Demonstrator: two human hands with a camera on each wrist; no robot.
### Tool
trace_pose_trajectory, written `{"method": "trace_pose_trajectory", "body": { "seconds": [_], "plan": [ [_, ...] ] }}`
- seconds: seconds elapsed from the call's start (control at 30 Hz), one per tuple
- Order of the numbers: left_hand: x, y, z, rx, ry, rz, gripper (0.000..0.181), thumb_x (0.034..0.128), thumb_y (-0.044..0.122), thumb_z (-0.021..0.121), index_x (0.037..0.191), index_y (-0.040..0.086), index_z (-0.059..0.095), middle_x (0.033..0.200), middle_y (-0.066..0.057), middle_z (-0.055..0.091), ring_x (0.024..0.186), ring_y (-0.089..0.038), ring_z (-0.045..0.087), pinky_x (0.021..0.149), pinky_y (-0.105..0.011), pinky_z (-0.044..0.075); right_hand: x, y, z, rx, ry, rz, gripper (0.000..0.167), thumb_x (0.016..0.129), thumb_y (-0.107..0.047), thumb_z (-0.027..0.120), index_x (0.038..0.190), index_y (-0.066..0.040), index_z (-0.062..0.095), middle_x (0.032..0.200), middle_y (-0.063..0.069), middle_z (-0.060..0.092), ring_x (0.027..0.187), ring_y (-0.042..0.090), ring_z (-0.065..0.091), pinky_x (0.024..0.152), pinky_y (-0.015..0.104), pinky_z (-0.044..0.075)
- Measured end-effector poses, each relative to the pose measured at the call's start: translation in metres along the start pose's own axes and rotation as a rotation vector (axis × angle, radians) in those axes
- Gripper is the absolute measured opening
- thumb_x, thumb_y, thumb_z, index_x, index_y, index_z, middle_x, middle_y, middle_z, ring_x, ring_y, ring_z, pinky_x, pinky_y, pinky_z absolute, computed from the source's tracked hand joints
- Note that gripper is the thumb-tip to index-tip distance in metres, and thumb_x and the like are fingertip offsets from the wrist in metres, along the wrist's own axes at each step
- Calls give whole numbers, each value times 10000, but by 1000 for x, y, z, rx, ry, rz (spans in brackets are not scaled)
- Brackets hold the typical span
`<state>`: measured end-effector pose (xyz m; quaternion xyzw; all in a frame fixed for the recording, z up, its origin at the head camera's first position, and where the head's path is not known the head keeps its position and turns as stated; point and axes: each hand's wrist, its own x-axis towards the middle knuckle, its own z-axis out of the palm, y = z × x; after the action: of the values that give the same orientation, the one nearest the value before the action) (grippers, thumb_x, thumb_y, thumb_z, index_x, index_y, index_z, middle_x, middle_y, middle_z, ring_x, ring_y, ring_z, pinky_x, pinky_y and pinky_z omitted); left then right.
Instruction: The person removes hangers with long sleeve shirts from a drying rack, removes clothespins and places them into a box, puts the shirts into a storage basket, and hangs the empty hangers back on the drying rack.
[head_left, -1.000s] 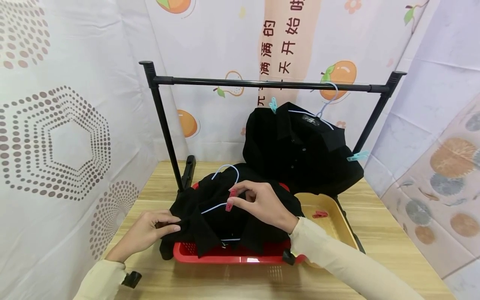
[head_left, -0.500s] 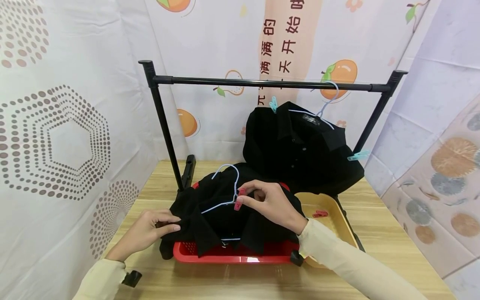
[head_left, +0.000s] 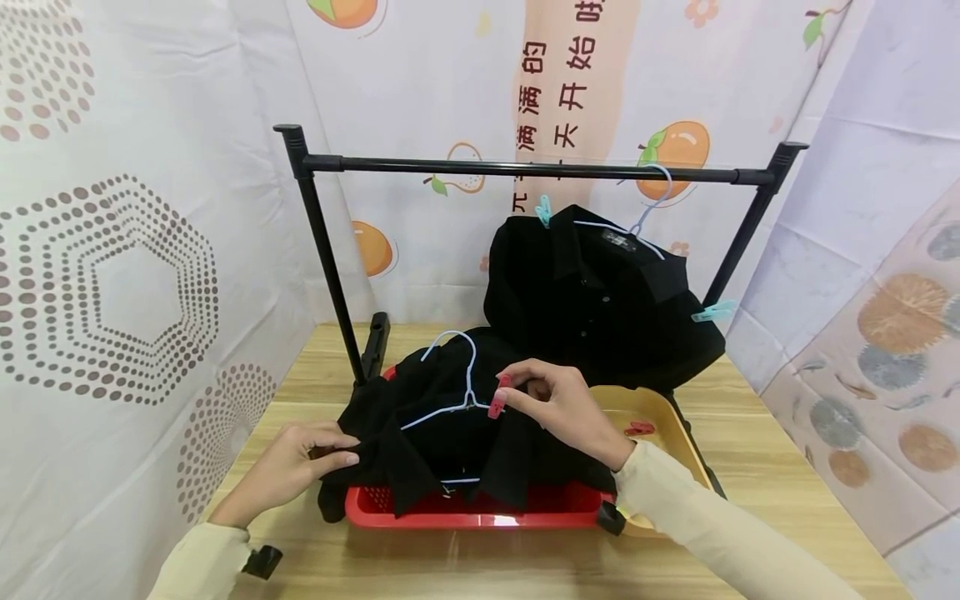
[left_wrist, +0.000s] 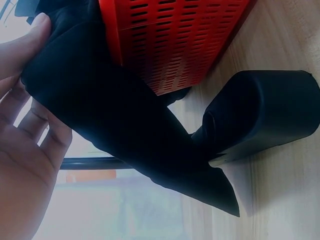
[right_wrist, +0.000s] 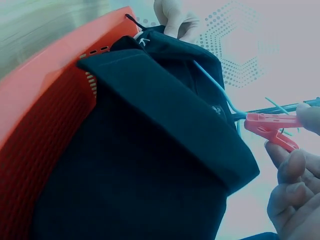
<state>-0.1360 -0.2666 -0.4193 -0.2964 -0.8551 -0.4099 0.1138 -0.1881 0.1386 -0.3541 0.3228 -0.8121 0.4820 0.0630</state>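
A black collared shirt [head_left: 408, 471] with a pale blue hanger [head_left: 471, 371] inside it lies over a red basket [head_left: 420, 521]. My left hand [head_left: 296, 462] pinches the shirt's cloth at its left side; the left wrist view shows the black cloth [left_wrist: 125, 115] hanging from thumb and fingers. Over the collar, my right hand [head_left: 562, 408] pinches a red clothespin [head_left: 498, 397] between thumb and fingers. In the right wrist view the clothespin [right_wrist: 267, 122] points at the hanger near the shirt collar [right_wrist: 170, 110]; whether they touch, I cannot tell.
A black rack [head_left: 487, 168] stands behind the basket. From its bar hangs another black shirt [head_left: 600, 325], with teal clothespins [head_left: 543, 212] on it. At the right, a yellow tray [head_left: 618, 404] holds a red clothespin [head_left: 639, 428]. A black rack foot [left_wrist: 285, 107] stands beside the basket.
My right hand has moved rightward along the hanger with the red clothespin, from left of the hook to right of it. The left hand keeps its grip on the shirt.
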Motion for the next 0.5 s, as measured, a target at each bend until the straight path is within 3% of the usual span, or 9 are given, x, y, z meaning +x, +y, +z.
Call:
{"method": "trace_pose_trajectory", "body": {
  "seconds": [0.23,0.5],
  "plan": [
    [-1,-3,1,-4,2,-18,175,893,96,804,1057,154,822,819,151,689,638,-53,549,554,-273,491,-8,6,-10,-7,22,37,207,972,-285,745,1174,-241,724,942,-62,696,524,174,520,467,306,475],
    [-1,-2,1,-2,8,-20,169,893,88,801,1053,141,822,827,145,694,638,-50,548,553,-274,491,-13,10,-22,-17,44,90,286,976,-315,737,1196,-132,718,931,-26,685,515,189,514,455,302,447]
  ]
}}
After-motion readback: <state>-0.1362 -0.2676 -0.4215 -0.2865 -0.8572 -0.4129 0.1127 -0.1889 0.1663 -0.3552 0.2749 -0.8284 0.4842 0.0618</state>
